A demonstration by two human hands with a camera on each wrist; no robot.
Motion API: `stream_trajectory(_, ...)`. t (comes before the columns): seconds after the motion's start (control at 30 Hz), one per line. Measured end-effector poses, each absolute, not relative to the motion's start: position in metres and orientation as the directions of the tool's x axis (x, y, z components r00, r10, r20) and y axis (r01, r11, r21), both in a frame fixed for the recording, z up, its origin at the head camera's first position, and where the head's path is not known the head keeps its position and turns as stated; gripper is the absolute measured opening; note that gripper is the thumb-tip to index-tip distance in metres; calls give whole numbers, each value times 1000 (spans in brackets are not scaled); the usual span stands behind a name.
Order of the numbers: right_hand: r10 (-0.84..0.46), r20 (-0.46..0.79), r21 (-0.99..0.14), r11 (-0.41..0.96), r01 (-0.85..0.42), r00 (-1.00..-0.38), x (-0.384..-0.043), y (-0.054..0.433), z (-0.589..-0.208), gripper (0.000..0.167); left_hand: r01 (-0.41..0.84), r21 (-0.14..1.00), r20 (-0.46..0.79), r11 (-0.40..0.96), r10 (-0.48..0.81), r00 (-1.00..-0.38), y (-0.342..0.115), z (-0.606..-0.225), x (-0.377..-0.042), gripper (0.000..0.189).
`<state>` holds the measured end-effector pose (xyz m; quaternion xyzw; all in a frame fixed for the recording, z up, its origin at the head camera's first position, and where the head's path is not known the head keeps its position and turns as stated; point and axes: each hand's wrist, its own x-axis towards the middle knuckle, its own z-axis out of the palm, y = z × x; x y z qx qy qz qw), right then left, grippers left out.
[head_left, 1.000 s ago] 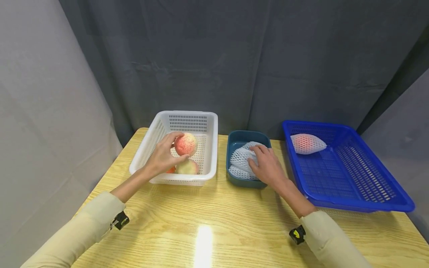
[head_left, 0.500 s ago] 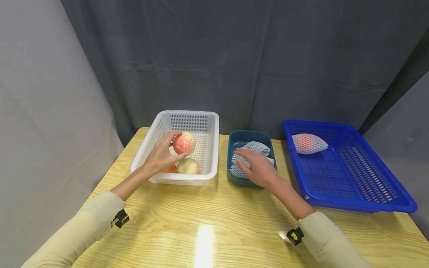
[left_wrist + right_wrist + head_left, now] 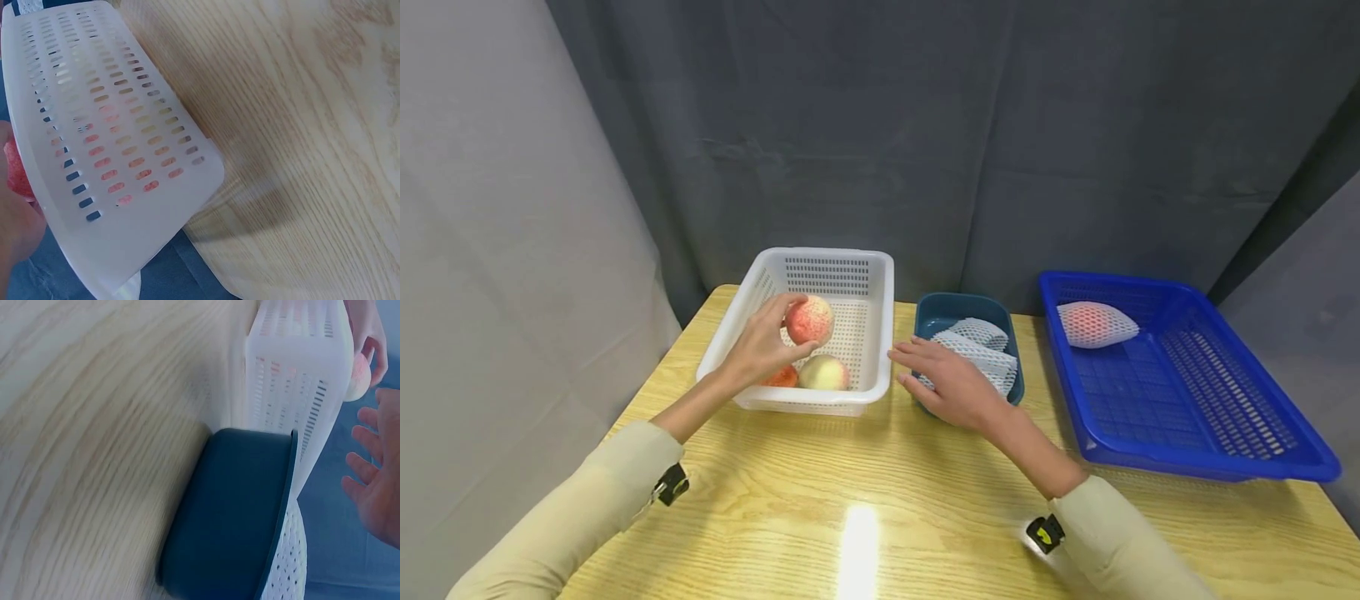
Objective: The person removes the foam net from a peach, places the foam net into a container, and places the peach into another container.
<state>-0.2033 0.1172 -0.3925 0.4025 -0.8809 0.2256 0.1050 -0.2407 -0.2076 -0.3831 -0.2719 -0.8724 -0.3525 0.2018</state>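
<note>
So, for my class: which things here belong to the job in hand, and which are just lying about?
Likely in the job:
peach in the left hand
white basket, with more fruit
teal bin of foam nets
blue basket, with a netted fruit

Likely just surroundings:
dark curtain
pale drape
wooden table, underneath

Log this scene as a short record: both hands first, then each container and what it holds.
left hand: holds a red-and-cream peach above the white basket
right hand: holds nothing, fingers extended, above the left side of the teal bin
white basket: a reddish fruit, partly hidden, and a pale fruit
teal bin: white foam nets
blue basket: one net-wrapped fruit, far left
</note>
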Motion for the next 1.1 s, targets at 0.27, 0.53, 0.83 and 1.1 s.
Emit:
stream_trajectory(0.27, -700, 384, -251, 548, -798, -602, -200, 104, -398, 44, 623, 469, 530, 626, 364, -766, -208, -384, -243, 68)
stream_trajectory(0.53, -742, 424, -176, 494, -852, -518, -201, 95, -402, 41, 559, 459, 469, 691, 345, -813, -208, -386, -246, 69)
stream_trajectory(0.83, -778, 414, -150, 454, -878, -472, -202, 85, -401, 40, 504, 445, 409, 741, 332, -850, -210, -390, -253, 68)
stream_trajectory(1.1, -790, 437, -158, 404, -901, -431, -204, 75, -409, 39, 459, 444, 343, 770, 327, -881, -213, -395, -259, 67)
